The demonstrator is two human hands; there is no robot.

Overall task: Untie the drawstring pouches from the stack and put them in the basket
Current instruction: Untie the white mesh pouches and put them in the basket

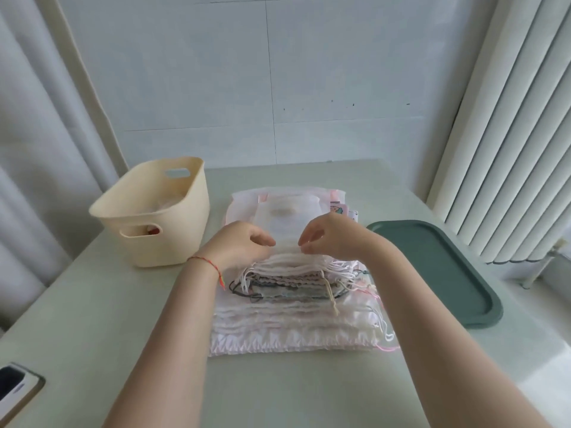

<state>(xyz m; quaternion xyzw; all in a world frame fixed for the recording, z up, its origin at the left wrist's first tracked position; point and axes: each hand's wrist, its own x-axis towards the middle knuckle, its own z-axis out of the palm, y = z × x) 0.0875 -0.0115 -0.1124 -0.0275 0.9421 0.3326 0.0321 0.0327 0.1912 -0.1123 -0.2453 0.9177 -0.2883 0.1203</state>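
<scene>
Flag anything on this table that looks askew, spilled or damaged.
Nothing is spilled or damaged. Only the stack of pouches is untidy: its layers sit unevenly and loose drawstrings trail off its right side. The basket stands upright and the green tray lies flat.

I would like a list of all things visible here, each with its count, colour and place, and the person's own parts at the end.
stack of drawstring pouches: one stack, mostly white and pale pink, table centre.
top pouch: one, sheer white, on the stack.
basket: one, cream, left of the stack; something pale lies inside.
tray: one, dark green, right of the stack.
phone: one, dark screen with a light edge, near-left table edge.
table: one, pale green-grey.
curtains: white, pleated, right side and left side.
bracelet: one, red thread, left wrist.
left hand: fingers curled at the top pouch's near edge.
right hand: fingers pinching at the same edge.
</scene>
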